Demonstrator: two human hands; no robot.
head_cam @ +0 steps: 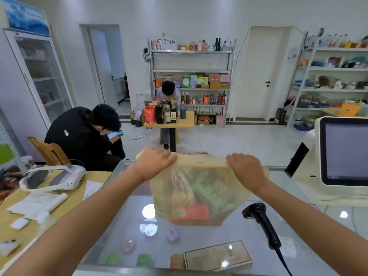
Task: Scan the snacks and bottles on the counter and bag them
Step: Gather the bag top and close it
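A translucent yellow plastic bag [201, 188] hangs over the glass counter [123, 222], held up by its top edge. My left hand [154, 163] grips the top left corner and my right hand [246, 169] grips the top right corner. Through the plastic I see a green packet [207, 191] and a red packet [190, 214] at the bottom, plus a clear bottle shape at the upper left. The bag's bottom touches or hovers just above the counter; I cannot tell which.
A black handheld barcode scanner [262, 222] lies on the counter to the right of the bag. A white checkout screen [342, 154] stands at far right. A wooden desk [14, 222] with a white headset and papers lies to the left. A person sits behind it.
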